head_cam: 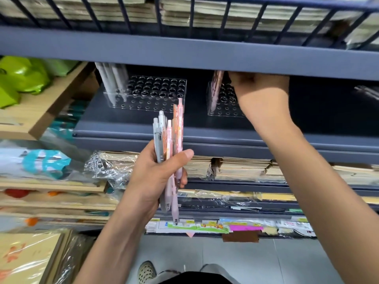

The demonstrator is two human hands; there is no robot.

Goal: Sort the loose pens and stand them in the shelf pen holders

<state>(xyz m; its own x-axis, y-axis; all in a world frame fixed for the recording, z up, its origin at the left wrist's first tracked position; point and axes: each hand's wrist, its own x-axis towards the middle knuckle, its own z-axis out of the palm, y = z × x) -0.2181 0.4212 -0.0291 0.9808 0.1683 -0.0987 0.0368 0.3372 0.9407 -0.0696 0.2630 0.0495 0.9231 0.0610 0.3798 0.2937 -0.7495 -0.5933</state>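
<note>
left hand (158, 175) grips slim grey and pink plastic pens (176, 128); right hand (260, 89) at the clear holed acrylic holder (222, 110), can't tell what its fingers are doing.

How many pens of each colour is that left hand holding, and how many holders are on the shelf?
Grey pens in the left hand: 2
Pink patterned pens in it: 2 seen, maybe more hidden
Clear pen holders: 2
Total: 6 at least

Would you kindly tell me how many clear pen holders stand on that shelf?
2. The left pen holder carries grey pens at its left end; the right pen holder, with pink pens, sits partly behind the right hand. Others could be hidden.
</note>
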